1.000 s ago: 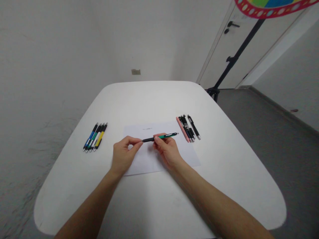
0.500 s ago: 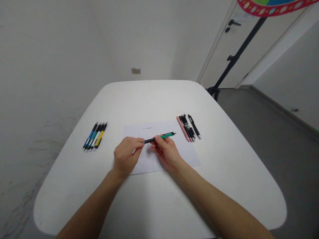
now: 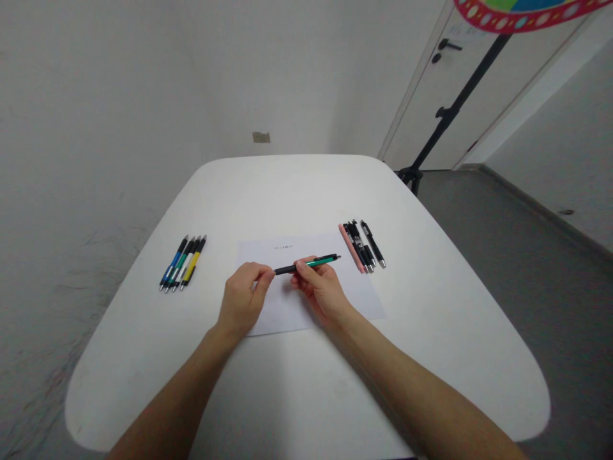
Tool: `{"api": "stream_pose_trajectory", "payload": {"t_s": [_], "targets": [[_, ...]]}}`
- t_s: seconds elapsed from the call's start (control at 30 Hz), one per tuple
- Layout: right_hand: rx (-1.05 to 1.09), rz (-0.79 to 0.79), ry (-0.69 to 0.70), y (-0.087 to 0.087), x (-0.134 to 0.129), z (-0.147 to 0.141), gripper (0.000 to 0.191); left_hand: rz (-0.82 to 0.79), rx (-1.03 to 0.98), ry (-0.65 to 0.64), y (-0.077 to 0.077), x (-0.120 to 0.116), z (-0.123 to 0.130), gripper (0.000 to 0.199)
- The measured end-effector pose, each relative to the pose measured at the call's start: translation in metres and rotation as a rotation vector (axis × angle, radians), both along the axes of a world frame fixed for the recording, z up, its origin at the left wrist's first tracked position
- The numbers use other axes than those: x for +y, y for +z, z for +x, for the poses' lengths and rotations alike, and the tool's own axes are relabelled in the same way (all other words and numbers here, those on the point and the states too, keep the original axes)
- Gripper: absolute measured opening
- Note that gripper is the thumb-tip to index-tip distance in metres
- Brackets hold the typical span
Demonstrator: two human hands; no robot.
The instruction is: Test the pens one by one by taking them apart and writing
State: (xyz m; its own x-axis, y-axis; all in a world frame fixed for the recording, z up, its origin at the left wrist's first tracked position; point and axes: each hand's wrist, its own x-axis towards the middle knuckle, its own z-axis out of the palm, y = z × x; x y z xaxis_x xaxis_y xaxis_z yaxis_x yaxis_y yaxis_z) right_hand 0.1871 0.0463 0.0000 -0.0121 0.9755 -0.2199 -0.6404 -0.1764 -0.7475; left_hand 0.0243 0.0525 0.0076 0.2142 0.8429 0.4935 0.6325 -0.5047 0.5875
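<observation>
A green and black pen (image 3: 322,260) is held roughly level over a white sheet of paper (image 3: 287,319). My right hand (image 3: 324,291) grips the pen around its middle, between thumb and fingers. At the pen's black tip end, my left hand (image 3: 243,295) is closed, thumb and forefinger pinching the tip. The very tip is hidden by those fingers. A short line of small handwriting (image 3: 283,247) shows near the paper's top edge, too small to read.
Several coloured pens (image 3: 183,263) lie side by side at the left of the white table (image 3: 297,191). At the right lie a pink pen (image 3: 352,248) and several black pens (image 3: 373,243). Beyond the table, a black stand (image 3: 460,105) holds a colourful wheel (image 3: 527,16) near a door.
My left hand's fingers have shifted and curled more at the pen's tip, its knuckles turning slightly right. The pen has moved very slightly right in my right hand.
</observation>
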Motion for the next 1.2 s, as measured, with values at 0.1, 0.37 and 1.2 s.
{"api": "stream_pose_trajectory", "payload": {"t_s": [0.1,0.37,1.2], "targets": [[-0.024,0.007,-0.008,-0.0013,0.0002,-0.0002,0.035,0.010,-0.004,-0.024,-0.0006,-0.0012,0.0013,0.012],[-0.051,0.024,0.024,-0.0005,-0.0012,-0.0007,0.035,-0.094,-0.010,0.034,0.0005,-0.0026,0.0024,0.023],[-0.114,-0.003,-0.014,-0.0025,0.0005,-0.0014,0.036,-0.069,0.024,-0.042,0.0024,-0.0005,0.0008,0.016]]}}
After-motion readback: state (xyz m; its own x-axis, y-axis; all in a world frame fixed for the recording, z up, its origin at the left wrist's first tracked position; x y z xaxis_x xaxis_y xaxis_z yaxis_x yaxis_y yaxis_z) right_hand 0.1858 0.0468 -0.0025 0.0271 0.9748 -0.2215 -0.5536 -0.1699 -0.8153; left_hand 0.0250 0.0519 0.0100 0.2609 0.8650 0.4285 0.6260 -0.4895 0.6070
